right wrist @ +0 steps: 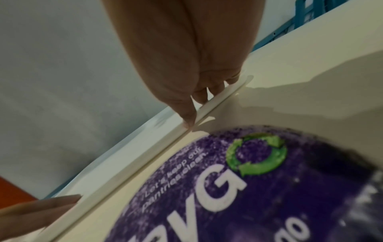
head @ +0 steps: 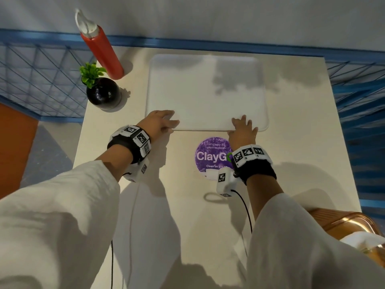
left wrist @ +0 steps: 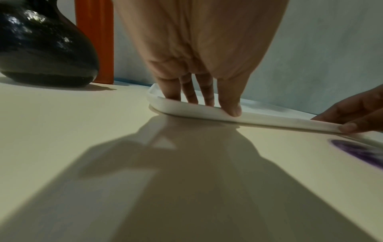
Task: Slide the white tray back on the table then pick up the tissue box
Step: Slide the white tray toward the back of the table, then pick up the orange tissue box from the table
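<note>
The white tray (head: 208, 90) lies flat on the cream table (head: 145, 205), toward its far side. My left hand (head: 164, 122) holds the tray's near-left rim (left wrist: 186, 111), fingers lying over the rim and thumb against its outer edge. My right hand (head: 242, 130) holds the near rim (right wrist: 145, 155) further right the same way, its thumb tip on the edge. The tissue box (head: 341, 224), copper-coloured with white tissue at its top, sits at the table's near right corner, partly hidden behind my right sleeve.
A red squeeze bottle (head: 100, 51) and a black vase with a green plant (head: 103, 93) stand left of the tray. A purple round sticker (head: 212, 157) is on the table just in front of the tray. Blue wire racks (head: 41, 65) flank the table.
</note>
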A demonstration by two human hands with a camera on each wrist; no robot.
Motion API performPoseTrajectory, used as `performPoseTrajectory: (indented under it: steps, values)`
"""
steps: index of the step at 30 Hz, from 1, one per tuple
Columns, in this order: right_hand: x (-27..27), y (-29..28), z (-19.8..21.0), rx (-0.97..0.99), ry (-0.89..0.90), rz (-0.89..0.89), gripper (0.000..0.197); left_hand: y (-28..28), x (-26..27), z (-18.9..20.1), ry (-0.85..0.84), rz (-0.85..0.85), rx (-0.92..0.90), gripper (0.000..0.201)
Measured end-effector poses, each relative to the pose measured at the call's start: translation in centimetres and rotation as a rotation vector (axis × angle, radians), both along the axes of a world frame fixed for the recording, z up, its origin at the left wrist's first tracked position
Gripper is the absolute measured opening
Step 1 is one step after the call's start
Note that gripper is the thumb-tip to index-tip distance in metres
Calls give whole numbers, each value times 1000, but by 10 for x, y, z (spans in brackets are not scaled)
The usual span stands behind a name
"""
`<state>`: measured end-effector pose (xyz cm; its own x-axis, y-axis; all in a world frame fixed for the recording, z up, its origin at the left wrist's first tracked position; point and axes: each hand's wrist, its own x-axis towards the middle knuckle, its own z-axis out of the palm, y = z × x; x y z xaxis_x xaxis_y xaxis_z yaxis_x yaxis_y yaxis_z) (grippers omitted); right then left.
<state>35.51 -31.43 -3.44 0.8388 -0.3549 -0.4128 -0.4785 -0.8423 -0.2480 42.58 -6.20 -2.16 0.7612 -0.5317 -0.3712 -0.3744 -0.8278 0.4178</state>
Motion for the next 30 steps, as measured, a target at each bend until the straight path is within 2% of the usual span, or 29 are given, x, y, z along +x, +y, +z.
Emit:
performPoseTrajectory:
  steps: [9,12,14,16,19,23,27,30]
  values:
    - [1,6,2,7,6,-33,47,1,5,-2,-6,2,12,34]
    - [1,5,6,44,-2,-43,49,3,2,0,63,46,-99,34]
    - [-3,6,12,86,-28,-55,53,2,-5,2,21,47,-163,37]
    - [-15,9,23,116,-94,-69,53,0,-17,9,-45,130,-212,43]
    - [-50,19,53,211,-223,-125,41,-8,-57,27,-74,292,-314,36]
    - [-118,25,110,296,-395,-132,24,-23,-142,53,91,426,-477,29]
    - [-193,6,158,247,-607,-76,20,-52,-230,72,203,377,-502,28]
    - [-243,-28,176,203,-699,-93,20,-75,-284,83,272,295,-531,34]
